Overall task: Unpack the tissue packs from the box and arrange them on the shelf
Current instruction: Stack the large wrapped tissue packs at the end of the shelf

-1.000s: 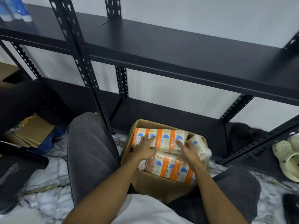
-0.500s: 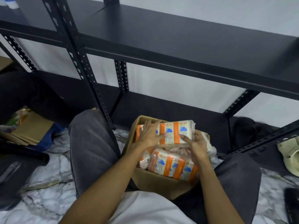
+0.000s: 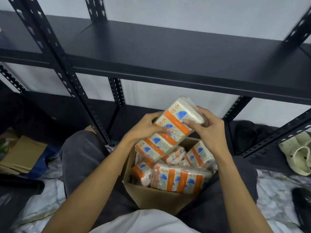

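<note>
An open cardboard box (image 3: 156,197) stands on the floor between my knees, with several orange, white and blue tissue packs (image 3: 181,178) inside. A bundle of tissue packs (image 3: 170,130) is lifted tilted above the box. My left hand (image 3: 144,127) grips its left side, fingers curled over the front. My right hand (image 3: 208,130) holds its upper right end, thumb on the front. The black metal shelf (image 3: 168,52) spans the view above and behind, its board bare.
A lower black shelf board (image 3: 138,118) runs just behind the box. Slotted black uprights (image 3: 74,84) stand left and right. Flattened cardboard (image 3: 23,153) lies at left, pale sandals (image 3: 297,153) at right, on a marbled floor (image 3: 277,190).
Both hands closed on the top bundle and raised it out of the box, tilting its right end upward. More packs underneath are now exposed.
</note>
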`<state>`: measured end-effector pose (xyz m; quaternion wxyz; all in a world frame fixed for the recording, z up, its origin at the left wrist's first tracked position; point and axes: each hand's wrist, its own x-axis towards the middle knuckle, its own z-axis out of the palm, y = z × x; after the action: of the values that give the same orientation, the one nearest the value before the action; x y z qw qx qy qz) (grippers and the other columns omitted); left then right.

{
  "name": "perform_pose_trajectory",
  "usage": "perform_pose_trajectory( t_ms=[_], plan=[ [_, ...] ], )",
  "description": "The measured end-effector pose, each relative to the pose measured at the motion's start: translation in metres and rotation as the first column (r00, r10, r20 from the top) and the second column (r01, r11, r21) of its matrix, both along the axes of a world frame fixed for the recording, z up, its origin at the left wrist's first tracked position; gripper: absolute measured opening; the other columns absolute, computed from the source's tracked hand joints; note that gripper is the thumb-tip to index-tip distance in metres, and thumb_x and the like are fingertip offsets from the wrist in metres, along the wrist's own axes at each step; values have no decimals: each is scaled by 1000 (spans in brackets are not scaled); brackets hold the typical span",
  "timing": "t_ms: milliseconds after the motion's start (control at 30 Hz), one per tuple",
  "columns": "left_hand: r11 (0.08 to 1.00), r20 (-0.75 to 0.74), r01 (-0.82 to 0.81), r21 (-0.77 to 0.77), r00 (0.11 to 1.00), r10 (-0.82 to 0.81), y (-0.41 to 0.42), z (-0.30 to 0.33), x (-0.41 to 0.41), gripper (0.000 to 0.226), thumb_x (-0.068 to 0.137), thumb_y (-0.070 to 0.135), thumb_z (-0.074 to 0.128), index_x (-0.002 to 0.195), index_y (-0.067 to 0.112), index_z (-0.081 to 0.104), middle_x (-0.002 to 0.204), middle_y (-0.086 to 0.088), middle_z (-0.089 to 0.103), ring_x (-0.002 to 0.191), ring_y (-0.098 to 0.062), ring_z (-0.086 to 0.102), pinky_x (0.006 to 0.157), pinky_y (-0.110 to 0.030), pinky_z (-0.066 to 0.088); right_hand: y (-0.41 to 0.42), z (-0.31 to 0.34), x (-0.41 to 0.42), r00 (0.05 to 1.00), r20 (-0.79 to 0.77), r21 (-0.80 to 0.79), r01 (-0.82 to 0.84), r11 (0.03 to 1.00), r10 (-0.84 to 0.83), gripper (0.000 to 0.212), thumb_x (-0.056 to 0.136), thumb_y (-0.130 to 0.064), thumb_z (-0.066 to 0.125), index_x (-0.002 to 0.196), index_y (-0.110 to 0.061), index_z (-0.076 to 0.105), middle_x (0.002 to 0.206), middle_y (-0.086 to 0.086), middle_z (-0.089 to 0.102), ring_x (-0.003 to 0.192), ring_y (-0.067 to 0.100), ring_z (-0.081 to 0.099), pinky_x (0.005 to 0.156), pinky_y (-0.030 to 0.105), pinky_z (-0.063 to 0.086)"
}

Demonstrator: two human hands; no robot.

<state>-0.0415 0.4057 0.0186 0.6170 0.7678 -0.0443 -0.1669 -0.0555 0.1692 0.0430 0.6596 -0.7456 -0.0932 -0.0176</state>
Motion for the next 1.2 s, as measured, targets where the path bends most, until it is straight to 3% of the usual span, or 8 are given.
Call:
perform_pose_trajectory(
  t_ms=[100,267,400,467,600,800,933,1200],
  plan=[
    [1000,47,-13,-9,999,14,-2,18,-8,51,83,21,83,130,24,63,109,0,77,95,-21,76,84,-44,62,0,14,-7,996,70,0,47,999,-47,47,85,-12,79,129,-12,64,115,-5,72,104,11,71,79,27,61],
    [993,141,-68,-93,987,80,-16,70,-13,44,85,21,81,125,22,63,108,1,77,94,-21,76,81,-42,62,2,46,-5,964,180,91,179,980,-193,62,89,-24,76,143,-20,47,136,-5,58,125,14,60,93,42,58],
    [950,148,-126,-286,974,174,-31,119,-6,44,86,22,80,126,15,63,112,-7,76,100,-29,75,87,-52,59,7,74,-9,953,223,162,170,972,-204,72,92,-27,70,154,-26,32,152,-10,45,136,6,48,103,38,53],
    [904,123,-155,-398,968,220,-40,143,0,42,86,21,80,124,10,65,111,-11,76,101,-32,74,87,-52,59,12,83,-12,957,258,160,94,983,-134,66,96,-22,63,154,-25,32,150,-10,49,134,9,52,102,39,53],
    [841,42,-180,-510,972,233,-62,185,14,40,87,23,80,122,8,66,108,-13,77,98,-32,75,86,-50,61,22,109,-10,964,248,269,30,963,-99,61,102,-18,54,156,-33,28,135,-9,64,114,17,69,82,34,61],
    [884,42,-154,-441,981,191,-77,224,65,63,83,32,82,136,14,51,115,-10,75,97,-27,76,86,-47,61,20,145,46,957,151,324,190,927,-249,40,106,-36,46,145,-32,48,116,-1,74,97,19,75,74,33,62],
    [962,174,-66,-264,978,115,-82,223,91,42,94,19,71,131,21,53,117,-2,74,96,-18,76,86,-40,62,12,164,87,965,5,308,249,918,-263,29,107,-35,45,132,-28,59,109,1,76,92,21,76,74,39,63],
    [961,48,-194,-197,977,207,-90,196,138,22,103,15,56,124,18,53,102,-5,72,77,-16,75,63,-30,61,15,160,146,939,-275,85,238,967,-207,23,108,-28,42,119,-19,60,101,7,75,81,21,76,64,33,62]
  ],
)
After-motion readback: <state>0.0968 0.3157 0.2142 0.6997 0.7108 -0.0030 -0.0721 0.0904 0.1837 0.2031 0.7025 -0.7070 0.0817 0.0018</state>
